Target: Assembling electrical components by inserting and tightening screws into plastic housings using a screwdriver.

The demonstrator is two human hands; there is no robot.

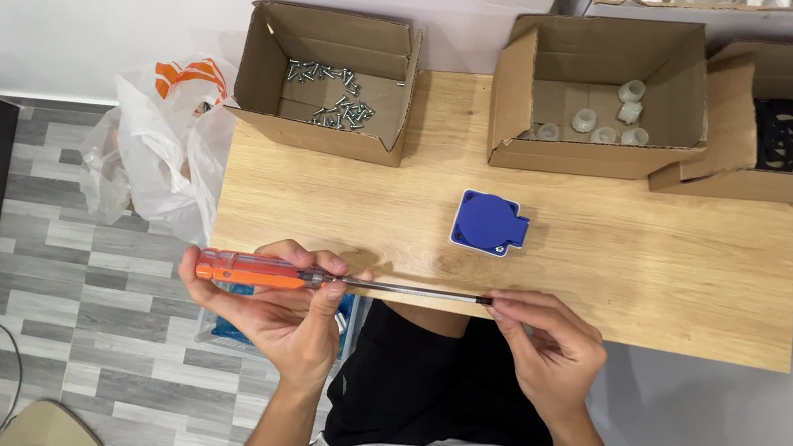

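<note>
My left hand (280,310) sits at lower centre-left of the frame, palm up, fingers curled and thumb pressed down in a closed grasp. My right hand (548,348) sits at lower centre-right, thumb and fingertips (499,308) pinched together. Both forearms rise from the bottom edge, converging slightly.

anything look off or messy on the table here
Nothing stands out. The blue socket lies flat on the wooden table, the screws sit inside their box, and both hands hold the screwdriver level.
</note>
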